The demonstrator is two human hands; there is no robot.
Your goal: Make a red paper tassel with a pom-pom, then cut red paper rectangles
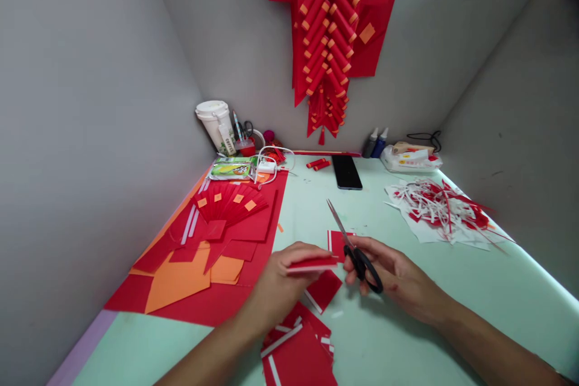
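My left hand is closed on a small red paper piece with a white edge, held flat above the table. My right hand grips black-handled scissors; their blades are shut and point up and away to the left. The paper's right end almost touches the scissor handles. Beneath the hands lie more red paper pieces with white strips, and one red square sits behind the scissors.
A stack of red and orange sheets covers the left of the pale green table. Paper scraps are piled at right. A black phone, glue bottles, a white cup and a red firecracker decoration stand at the back.
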